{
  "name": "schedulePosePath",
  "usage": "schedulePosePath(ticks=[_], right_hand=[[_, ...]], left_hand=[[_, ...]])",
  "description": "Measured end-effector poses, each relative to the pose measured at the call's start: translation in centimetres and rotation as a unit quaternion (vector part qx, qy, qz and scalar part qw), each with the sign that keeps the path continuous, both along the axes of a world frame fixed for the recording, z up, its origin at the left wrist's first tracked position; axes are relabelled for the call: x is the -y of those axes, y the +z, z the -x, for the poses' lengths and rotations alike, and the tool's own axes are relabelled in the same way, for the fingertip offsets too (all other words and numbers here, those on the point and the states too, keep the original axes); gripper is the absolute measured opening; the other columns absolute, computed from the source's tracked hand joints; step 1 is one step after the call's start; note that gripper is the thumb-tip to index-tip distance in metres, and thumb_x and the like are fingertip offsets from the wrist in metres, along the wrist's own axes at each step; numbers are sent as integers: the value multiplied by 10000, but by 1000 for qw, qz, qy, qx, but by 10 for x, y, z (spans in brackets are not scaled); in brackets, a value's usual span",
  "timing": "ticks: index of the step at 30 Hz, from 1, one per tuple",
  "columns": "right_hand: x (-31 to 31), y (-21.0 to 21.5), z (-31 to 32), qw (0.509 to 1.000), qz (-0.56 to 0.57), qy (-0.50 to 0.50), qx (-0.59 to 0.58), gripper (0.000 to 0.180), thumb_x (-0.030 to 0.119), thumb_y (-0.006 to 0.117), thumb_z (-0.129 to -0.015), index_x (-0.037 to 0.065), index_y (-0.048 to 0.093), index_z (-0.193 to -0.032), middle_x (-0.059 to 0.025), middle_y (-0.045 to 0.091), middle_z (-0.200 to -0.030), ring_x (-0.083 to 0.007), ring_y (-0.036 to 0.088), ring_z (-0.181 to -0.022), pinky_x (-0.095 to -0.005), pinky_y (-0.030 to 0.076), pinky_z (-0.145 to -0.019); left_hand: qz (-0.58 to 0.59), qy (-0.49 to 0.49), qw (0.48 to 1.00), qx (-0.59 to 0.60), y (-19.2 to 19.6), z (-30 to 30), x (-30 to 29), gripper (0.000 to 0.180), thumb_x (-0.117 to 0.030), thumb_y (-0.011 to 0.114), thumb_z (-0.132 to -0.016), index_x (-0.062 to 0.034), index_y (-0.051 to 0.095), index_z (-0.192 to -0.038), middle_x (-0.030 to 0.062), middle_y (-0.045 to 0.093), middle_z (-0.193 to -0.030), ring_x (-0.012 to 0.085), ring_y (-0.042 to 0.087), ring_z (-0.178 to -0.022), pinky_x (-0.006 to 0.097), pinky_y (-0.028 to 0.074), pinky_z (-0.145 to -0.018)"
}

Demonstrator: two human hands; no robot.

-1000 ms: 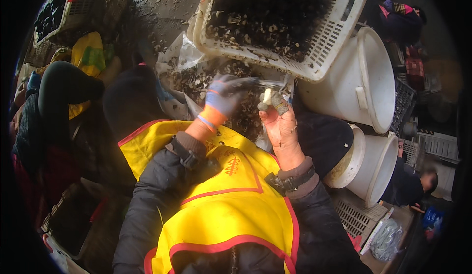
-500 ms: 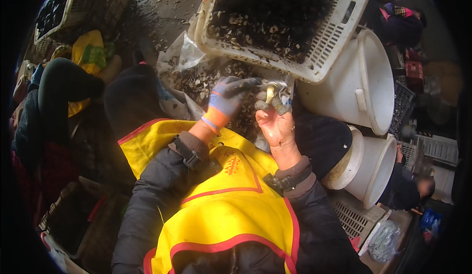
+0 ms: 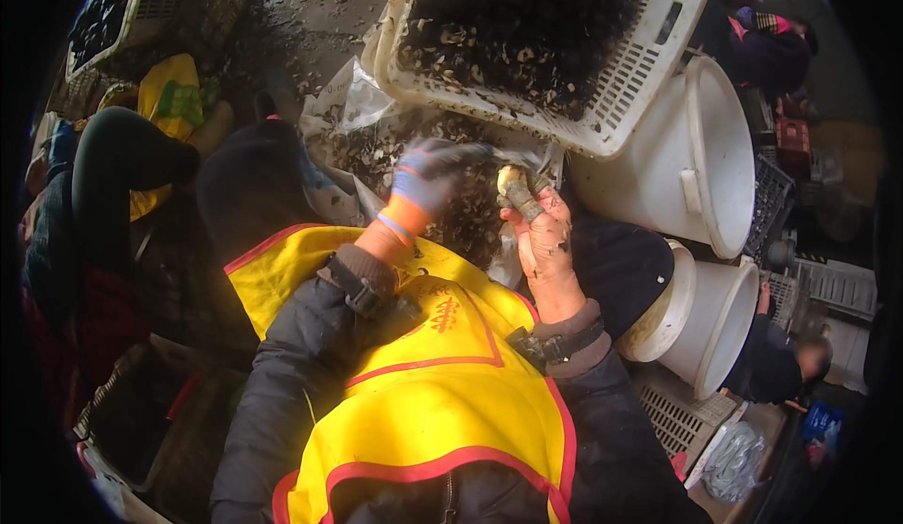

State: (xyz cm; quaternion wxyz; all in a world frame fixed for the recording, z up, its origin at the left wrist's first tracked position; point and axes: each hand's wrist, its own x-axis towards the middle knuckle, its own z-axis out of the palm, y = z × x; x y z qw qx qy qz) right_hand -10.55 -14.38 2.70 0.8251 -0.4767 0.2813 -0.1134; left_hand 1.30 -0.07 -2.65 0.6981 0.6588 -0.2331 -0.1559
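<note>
My left hand [image 3: 420, 185] wears a grey-blue glove with an orange cuff. It is smeared by motion over the shells, and what its fingers hold cannot be made out. Close to its right, my right hand [image 3: 541, 232] is bare apart from grey finger covers and has dark specks on the skin. Its fingers are closed on a small pale-yellow rounded object [image 3: 511, 177] whose kind is unclear. Beneath both hands, broken dark and pale shells [image 3: 461, 218] lie in a whitish plastic sack [image 3: 362, 101].
A white slatted crate [image 3: 649, 63] of dark shellfish [image 3: 517, 30] stands ahead. White buckets [image 3: 720, 157] lean at the right, with another crate [image 3: 677, 411] below. A person's bent leg [image 3: 127, 162] is at the left, near a second shellfish crate [image 3: 179, 7]. Other people are at far right.
My right hand has turned, its fingers now more upright around the yellow object. My left hand has shifted slightly left and is more blurred.
</note>
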Motion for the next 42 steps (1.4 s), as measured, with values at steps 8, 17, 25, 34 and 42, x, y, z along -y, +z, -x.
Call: schedulePosePath(ticks=[8, 17, 25, 34, 42], right_hand=[[4, 20, 3, 995, 77, 40, -47, 339, -18, 725, -855, -6, 621, -1178, -76, 699, -1066, -119, 671, -858, -219, 523, -572], [4, 24, 7, 994, 103, 40, -14, 286, -3, 723, -866, 2, 619, -1132, -79, 689, -1046, -98, 638, -768, -221, 516, -566], [18, 10, 12, 999, -13, 19, 41, 278, 71, 616, -949, 23, 619, -1223, -56, 693, -1081, -100, 626, -840, -250, 481, -614], [11, -3, 13, 996, -83, 17, 37, 229, 157, 577, -977, 52, 634, -1172, -84, 690, -1087, -199, 668, -839, -315, 559, -660], [11, -22, 10, 934, -342, -23, 103, 284, 236, 564, -962, 87, 643, -1191, -93, 711, -1097, -255, 684, -928, -377, 572, -745]], left_hand=[[-90, 2, 946, 310, 6, -2, -6, 344, -7, 690, -789, -150, 763, -1093, 82, 714, -969, 259, 636, -897, 375, 490, -839], [-73, -52, 959, 271, -2, -2, -8, 350, 7, 705, -789, -121, 756, -1111, 99, 718, -1013, 235, 667, -923, 354, 532, -839], [-83, -8, 936, 342, 3, 3, -6, 384, 21, 677, -771, -128, 750, -1118, 86, 697, -991, 243, 652, -914, 333, 521, -817], [-74, -6, 981, 177, 6, 8, -2, 398, 1, 696, -786, -119, 735, -1163, 102, 703, -1058, 246, 650, -966, 351, 513, -885], [-22, 16, 988, 153, 2, 12, 4, 344, -51, 734, -763, -125, 755, -1098, 101, 702, -952, 290, 636, -890, 359, 522, -806]])
